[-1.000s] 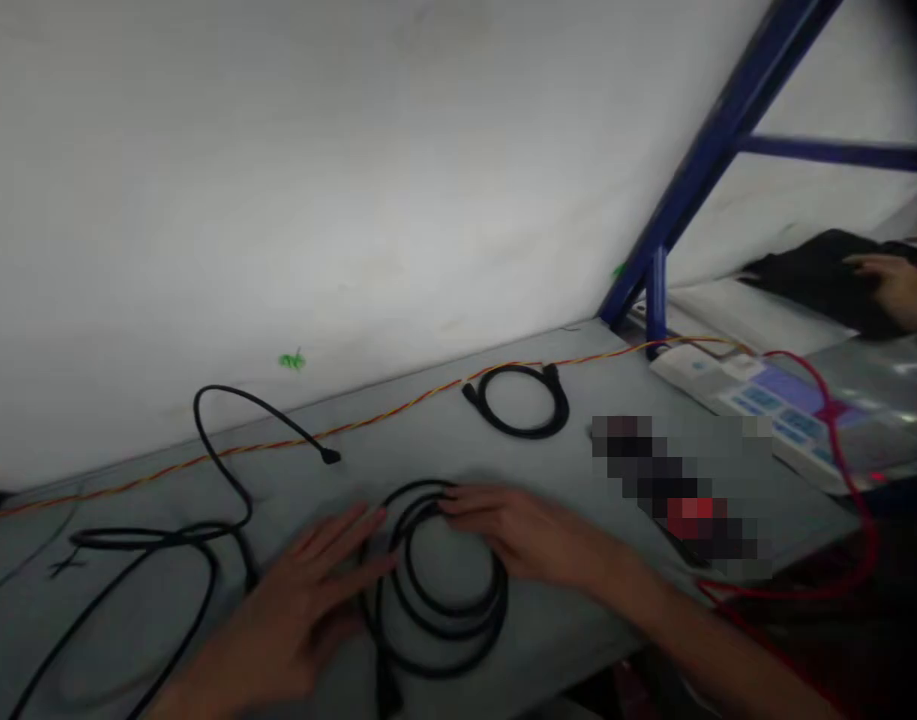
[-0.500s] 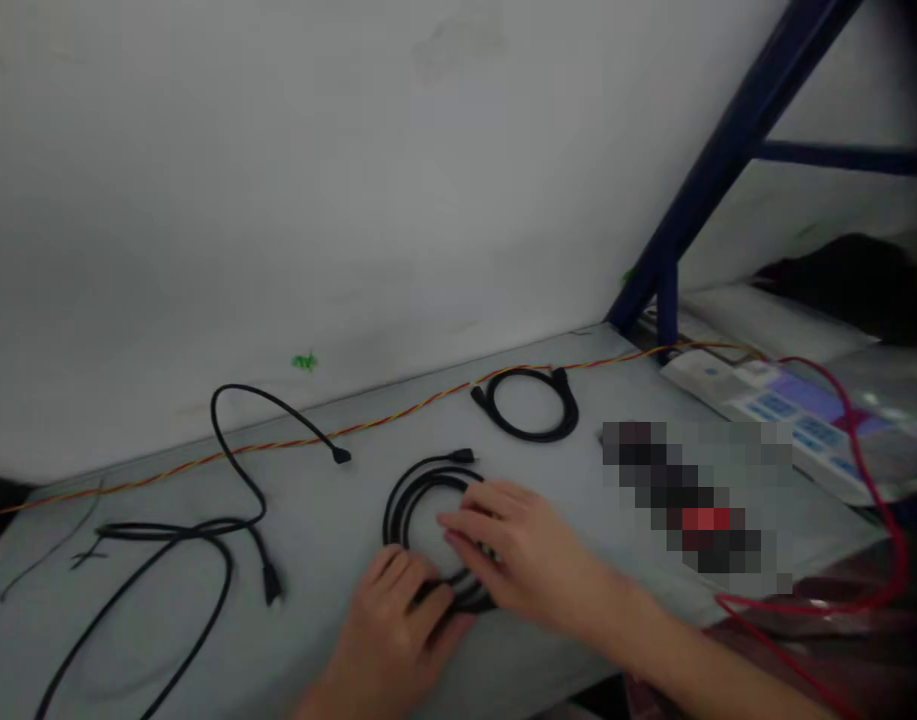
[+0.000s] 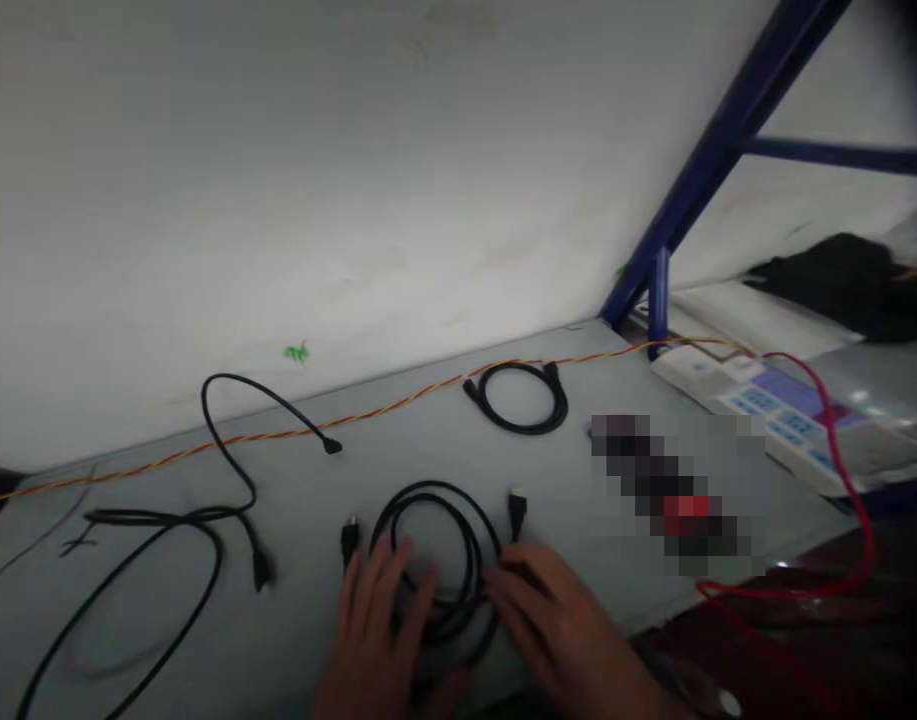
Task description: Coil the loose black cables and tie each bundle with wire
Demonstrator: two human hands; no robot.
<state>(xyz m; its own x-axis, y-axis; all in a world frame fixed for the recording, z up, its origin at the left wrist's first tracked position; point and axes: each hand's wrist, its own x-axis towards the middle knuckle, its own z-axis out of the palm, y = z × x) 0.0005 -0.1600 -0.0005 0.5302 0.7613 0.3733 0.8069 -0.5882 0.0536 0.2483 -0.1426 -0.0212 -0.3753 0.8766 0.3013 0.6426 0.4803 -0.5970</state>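
A black cable lies in loose loops on the grey tabletop between my two hands. One of its plugs shows at the left of the loops, and the other, a flared plug, stands out at the upper right. My left hand rests over the left side of the loops with fingers stretched and apart. At the right side, my right hand has its fingertips closed together on the cable. The front part of the loops is partly covered by my hands.
A neatly coiled black cable sits behind. At left lies a looser black cable. A twisted red-yellow wire crosses the table's back. A blurred-out object, a white-purple box, red cord and blue post are right.
Both hands have shifted outward from the loops. My left fingers have spread from a curled grip. The cable's loops look looser, and plugs now show on both sides.
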